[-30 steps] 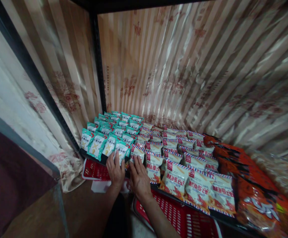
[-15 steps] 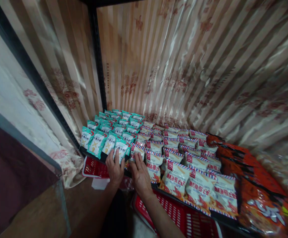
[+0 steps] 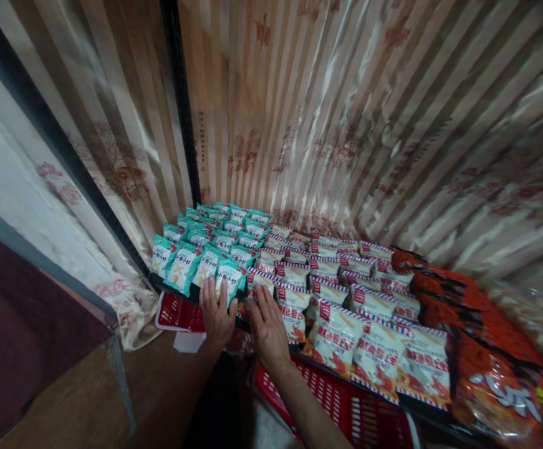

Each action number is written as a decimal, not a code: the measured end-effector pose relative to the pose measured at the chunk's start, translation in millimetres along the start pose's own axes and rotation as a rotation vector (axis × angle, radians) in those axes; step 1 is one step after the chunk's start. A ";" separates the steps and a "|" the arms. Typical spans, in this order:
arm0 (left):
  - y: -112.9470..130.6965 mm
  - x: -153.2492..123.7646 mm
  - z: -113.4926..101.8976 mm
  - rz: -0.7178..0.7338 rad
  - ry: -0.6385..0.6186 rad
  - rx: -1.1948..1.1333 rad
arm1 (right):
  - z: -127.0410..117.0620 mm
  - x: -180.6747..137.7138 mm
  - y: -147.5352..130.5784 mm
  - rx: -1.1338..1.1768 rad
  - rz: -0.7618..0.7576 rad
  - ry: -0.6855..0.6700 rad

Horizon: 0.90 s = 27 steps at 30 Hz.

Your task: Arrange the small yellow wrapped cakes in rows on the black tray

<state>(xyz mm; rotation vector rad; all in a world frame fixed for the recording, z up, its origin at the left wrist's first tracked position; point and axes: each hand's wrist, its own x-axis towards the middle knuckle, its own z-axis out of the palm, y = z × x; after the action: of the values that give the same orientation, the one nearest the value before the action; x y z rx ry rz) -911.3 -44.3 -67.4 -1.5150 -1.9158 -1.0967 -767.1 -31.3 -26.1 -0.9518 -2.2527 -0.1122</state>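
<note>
A dark shelf (image 3: 404, 404) holds rows of small snack packets. Teal packets (image 3: 206, 246) fill the left part, and white packets with red and blue trim (image 3: 341, 299) fill the middle. My left hand (image 3: 216, 317) rests at the shelf's front edge, fingers stretched flat against the front teal packet (image 3: 229, 276). Beside it my right hand (image 3: 268, 324) lies with fingers extended, tips touching the front white packet (image 3: 262, 279) in the neighbouring row. Neither hand grips anything.
Large orange-red snack bags (image 3: 481, 337) lie at the shelf's right end. Red plastic baskets (image 3: 346, 408) stand below the shelf, another (image 3: 175, 312) at the left. Striped shiny curtain fabric (image 3: 346, 125) lines the back and sides. A black upright post (image 3: 182, 100) stands at the back left corner.
Both hands have slid slightly forward and up against the front packets. The view has shifted a little; the packets stay in their rows.
</note>
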 end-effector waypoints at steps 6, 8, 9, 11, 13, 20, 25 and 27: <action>0.0 1.5 -2.9 0.025 -0.015 0.034 | -35.3 -31.3 7.0 -0.218 0.207 0.171; -0.2 1.4 -2.5 0.041 -0.023 0.028 | -51.5 -47.4 14.1 -0.307 0.306 0.272; 0.0 1.3 -2.0 0.049 -0.027 0.025 | -58.6 -55.3 18.4 -0.358 0.336 0.308; 1.0 1.6 -1.0 0.059 -0.035 0.018 | -69.1 -68.9 27.3 -0.423 0.406 0.357; 2.5 2.5 -0.3 0.064 -0.031 0.005 | -74.2 -78.1 35.2 -0.430 0.449 0.371; 5.9 4.7 1.5 0.091 -0.008 -0.026 | -65.3 -85.8 45.4 -0.386 0.451 0.292; 6.0 3.8 4.1 0.110 -0.058 -0.008 | -53.9 -89.7 45.8 -0.397 0.479 0.198; 5.3 2.9 4.2 0.124 -0.052 0.003 | -52.0 -91.8 46.1 -0.389 0.485 0.177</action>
<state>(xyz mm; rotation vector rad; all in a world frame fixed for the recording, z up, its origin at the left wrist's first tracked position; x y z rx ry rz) -906.6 -38.8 -66.0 -1.6518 -1.8290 -1.0096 -661.6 -69.9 -51.2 -1.6010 -1.8126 -0.4094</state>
